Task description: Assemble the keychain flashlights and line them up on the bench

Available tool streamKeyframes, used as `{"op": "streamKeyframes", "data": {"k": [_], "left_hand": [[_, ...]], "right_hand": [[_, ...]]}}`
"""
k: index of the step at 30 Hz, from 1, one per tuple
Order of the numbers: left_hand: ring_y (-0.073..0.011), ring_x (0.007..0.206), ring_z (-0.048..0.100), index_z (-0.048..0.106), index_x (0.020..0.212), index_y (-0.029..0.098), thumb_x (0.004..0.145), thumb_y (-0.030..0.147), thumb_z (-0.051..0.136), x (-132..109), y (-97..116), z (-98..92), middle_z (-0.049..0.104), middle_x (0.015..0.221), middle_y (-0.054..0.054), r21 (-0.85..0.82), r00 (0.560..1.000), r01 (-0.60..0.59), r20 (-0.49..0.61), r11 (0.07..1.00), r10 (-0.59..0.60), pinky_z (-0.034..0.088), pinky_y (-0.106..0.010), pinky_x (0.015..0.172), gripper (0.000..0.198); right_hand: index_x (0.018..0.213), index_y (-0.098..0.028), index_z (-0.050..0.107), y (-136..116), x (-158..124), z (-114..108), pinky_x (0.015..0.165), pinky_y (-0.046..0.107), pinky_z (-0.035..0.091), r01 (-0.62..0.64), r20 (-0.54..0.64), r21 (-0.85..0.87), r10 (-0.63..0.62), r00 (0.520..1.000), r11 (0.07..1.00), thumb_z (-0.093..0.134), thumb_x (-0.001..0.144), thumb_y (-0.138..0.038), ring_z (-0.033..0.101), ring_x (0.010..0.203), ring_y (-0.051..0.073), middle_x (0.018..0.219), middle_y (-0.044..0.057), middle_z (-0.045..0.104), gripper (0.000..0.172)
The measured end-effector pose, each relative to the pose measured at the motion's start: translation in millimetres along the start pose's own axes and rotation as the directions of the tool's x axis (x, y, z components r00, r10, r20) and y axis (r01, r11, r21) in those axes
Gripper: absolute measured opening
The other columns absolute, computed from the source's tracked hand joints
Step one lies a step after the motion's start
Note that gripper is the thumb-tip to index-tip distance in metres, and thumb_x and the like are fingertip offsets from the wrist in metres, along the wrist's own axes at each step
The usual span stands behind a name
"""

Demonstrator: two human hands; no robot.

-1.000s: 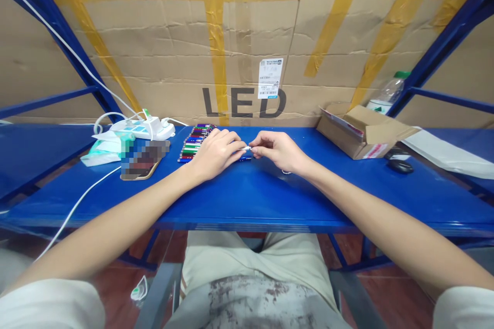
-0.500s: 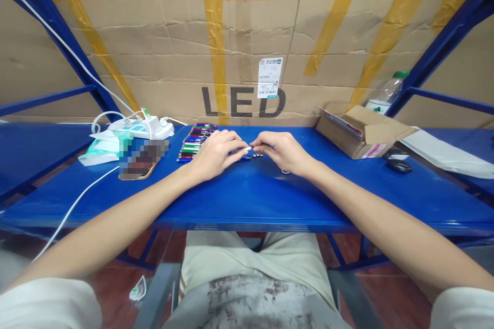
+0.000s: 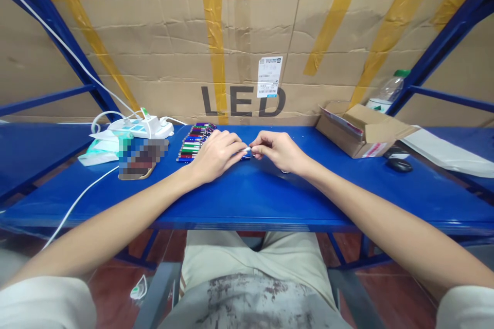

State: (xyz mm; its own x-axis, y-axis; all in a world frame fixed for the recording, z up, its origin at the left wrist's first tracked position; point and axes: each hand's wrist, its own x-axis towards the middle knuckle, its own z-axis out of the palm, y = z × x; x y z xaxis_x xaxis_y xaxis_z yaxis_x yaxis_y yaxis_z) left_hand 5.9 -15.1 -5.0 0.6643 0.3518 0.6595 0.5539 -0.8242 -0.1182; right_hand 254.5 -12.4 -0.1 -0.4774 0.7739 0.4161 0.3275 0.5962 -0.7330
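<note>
Left hand (image 3: 216, 154) pins a small blue pen-like piece (image 3: 244, 156) on the tabletop (image 3: 270, 190); right hand (image 3: 278, 150) pinches its silvery tip (image 3: 248, 149); fitting step, I'd say; next calls for a straight, steady push.

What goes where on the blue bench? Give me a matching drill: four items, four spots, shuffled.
Items:
1. power strip
2. cardboard box
3. row of small coloured cylinders
4. computer mouse

Spots:
A. far right, in front of the open box
B. far left, white cable trailing off the front edge
C. just left of the left hand
D. right of the right hand, flaps open

Pairs: 1-B, 2-D, 3-C, 4-A
</note>
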Motion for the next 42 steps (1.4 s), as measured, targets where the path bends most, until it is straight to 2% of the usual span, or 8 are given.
{"op": "streamKeyframes", "data": {"k": [5, 10, 16, 21, 24, 28, 35, 42], "left_hand": [[-0.0203, 0.087, 0.064, 0.080, 0.109, 0.019, 0.111, 0.042, 0.060, 5.1, 3.7, -0.5, 0.077, 0.103, -0.007, -0.265, 0.983, 0.182, 0.041, 0.947, -0.178, 0.047, -0.036, 0.083, 0.031], [-0.0154, 0.069, 0.056, 0.084, 0.111, 0.020, 0.104, 0.053, 0.067, 8.7, 4.6, 2.6, 0.077, 0.095, -0.004, -0.474, 0.904, 0.425, 0.177, 0.771, -0.389, 0.045, -0.030, 0.067, 0.038], [-0.0214, 0.084, 0.070, 0.086, 0.109, 0.018, 0.098, 0.059, 0.071, 10.4, 5.2, 3.9, 0.083, 0.099, -0.007, -0.580, 0.851, 0.522, 0.306, 0.626, -0.427, 0.053, -0.032, 0.076, 0.045], [-0.0218, 0.082, 0.072, 0.086, 0.105, 0.017, 0.095, 0.056, 0.074, 11.0, 6.7, 2.1, 0.084, 0.094, -0.008, -0.585, 0.826, 0.563, 0.371, 0.585, -0.424, 0.055, -0.033, 0.075, 0.042], [-0.0215, 0.078, 0.072, 0.086, 0.105, 0.017, 0.095, 0.055, 0.073, 9.5, 7.3, 3.1, 0.084, 0.091, -0.007, -0.561, 0.821, 0.570, 0.382, 0.600, -0.424, 0.054, -0.032, 0.071, 0.041], [-0.0230, 0.087, 0.075, 0.086, 0.106, 0.020, 0.098, 0.050, 0.071, 6.9, 8.5, 5.8, 0.085, 0.102, -0.007, -0.492, 0.853, 0.521, 0.324, 0.697, -0.409, 0.056, -0.034, 0.080, 0.034], [-0.0223, 0.085, 0.074, 0.086, 0.104, 0.021, 0.099, 0.049, 0.073, 5.8, 10.0, 7.0, 0.084, 0.098, -0.006, -0.496, 0.851, 0.525, 0.306, 0.691, -0.427, 0.055, -0.033, 0.076, 0.031], [-0.0201, 0.083, 0.073, 0.083, 0.105, 0.019, 0.104, 0.040, 0.070, 3.8, 11.4, 6.0, 0.080, 0.096, -0.006, -0.386, 0.931, 0.363, 0.190, 0.848, -0.312, 0.054, -0.032, 0.077, 0.025]], "right_hand": [[0.091, -0.024, 0.065, -2.9, 1.0, -2.2, 0.074, 0.032, 0.052, 0.036, -0.037, -0.080, -0.039, 0.999, 0.996, 0.063, 0.101, -0.033, 0.069, 0.076, 0.020, 0.084, 0.002, 0.075, 0.014], [0.091, -0.024, 0.064, -3.1, 3.9, -9.1, 0.072, 0.033, 0.049, 0.058, -0.038, -0.074, -0.061, 0.997, 0.996, 0.066, 0.100, -0.037, 0.065, 0.075, 0.020, 0.082, 0.001, 0.071, 0.016], [0.088, -0.022, 0.067, -3.4, 5.6, -9.7, 0.070, 0.032, 0.051, -0.044, 0.006, 0.075, 0.044, 0.999, 0.996, 0.073, 0.093, -0.041, 0.065, 0.071, 0.019, 0.078, 0.001, 0.072, 0.021], [0.089, -0.020, 0.071, -7.1, 3.3, -13.7, 0.072, 0.032, 0.052, -0.077, 0.090, 0.055, 0.072, 0.993, 0.996, 0.072, 0.093, -0.041, 0.067, 0.072, 0.019, 0.079, 0.003, 0.075, 0.022], [0.090, -0.021, 0.071, -9.0, 2.2, -18.5, 0.071, 0.030, 0.049, -0.025, 0.120, -0.086, 0.035, 0.992, 0.996, 0.068, 0.096, -0.039, 0.065, 0.070, 0.018, 0.076, 0.001, 0.073, 0.020], [0.089, -0.022, 0.070, -7.4, 1.8, -21.6, 0.068, 0.029, 0.043, 0.070, 0.173, -0.226, -0.031, 0.984, 0.971, 0.064, 0.098, -0.035, 0.060, 0.068, 0.016, 0.073, -0.001, 0.069, 0.017], [0.087, -0.021, 0.069, -3.0, 0.9, -17.9, 0.070, 0.029, 0.046, 0.030, 0.145, -0.142, -0.010, 0.989, 0.989, 0.061, 0.097, -0.033, 0.064, 0.070, 0.017, 0.076, 0.000, 0.072, 0.017], [0.083, -0.020, 0.068, 1.0, 2.0, -14.2, 0.067, 0.029, 0.049, -0.054, 0.153, -0.055, 0.062, 0.986, 0.997, 0.067, 0.095, -0.039, 0.066, 0.068, 0.017, 0.075, 0.002, 0.074, 0.022]]}}
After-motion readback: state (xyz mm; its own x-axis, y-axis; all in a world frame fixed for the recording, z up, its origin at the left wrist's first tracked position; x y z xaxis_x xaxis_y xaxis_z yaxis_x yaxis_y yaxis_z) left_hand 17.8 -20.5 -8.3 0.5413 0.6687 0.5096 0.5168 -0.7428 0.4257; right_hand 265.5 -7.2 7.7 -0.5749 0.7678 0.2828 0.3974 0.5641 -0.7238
